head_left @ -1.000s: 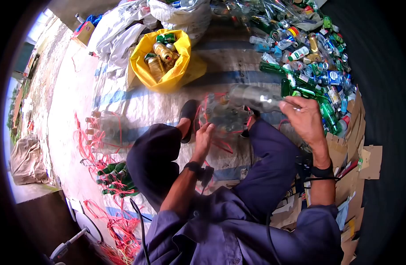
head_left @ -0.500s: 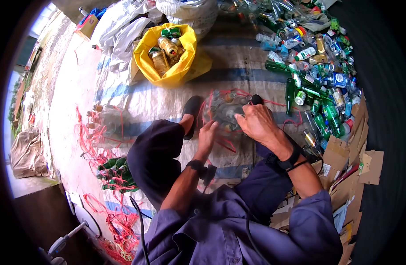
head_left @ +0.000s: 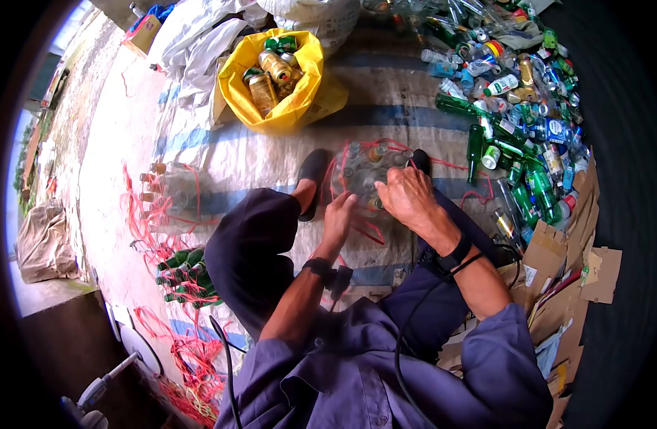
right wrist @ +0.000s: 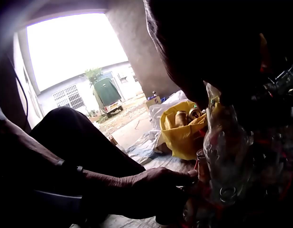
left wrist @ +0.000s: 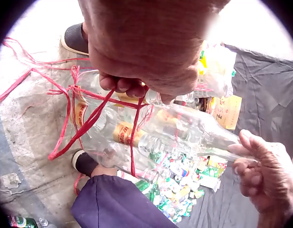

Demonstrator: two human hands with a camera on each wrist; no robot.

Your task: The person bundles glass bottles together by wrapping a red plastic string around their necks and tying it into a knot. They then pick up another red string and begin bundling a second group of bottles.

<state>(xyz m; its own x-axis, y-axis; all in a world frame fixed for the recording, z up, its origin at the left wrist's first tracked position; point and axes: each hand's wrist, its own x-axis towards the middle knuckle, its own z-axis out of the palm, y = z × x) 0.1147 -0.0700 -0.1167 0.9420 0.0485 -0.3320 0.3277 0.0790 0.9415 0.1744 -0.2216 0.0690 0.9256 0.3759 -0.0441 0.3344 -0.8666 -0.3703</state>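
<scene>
Between the feet stands a bundle of clear glass bottles (head_left: 358,171) with red string (left wrist: 132,142) looped around it. My left hand (head_left: 337,220) is at the bundle's near left side; in the left wrist view its fingers curl around the string. My right hand (head_left: 408,200) grips the neck of a clear glass bottle (left wrist: 208,127), whose body reaches in among the bundled ones. In the right wrist view this hand is a dark shape, with the bottle hanging below it. From above, the right hand hides most of the held bottle.
A yellow bag (head_left: 310,89) of cans stands ahead. Mixed bottles and cans form a pile (head_left: 514,107) at the right, with cardboard (head_left: 546,254) nearer. At the left lie another clear bottle bundle (head_left: 177,196), tied green bottles (head_left: 189,275) and loose red string (head_left: 196,365).
My right hand has brought the clear bottle from the right, beside the pile, over and down into the bundle. My left hand has stayed at the bundle's near side.
</scene>
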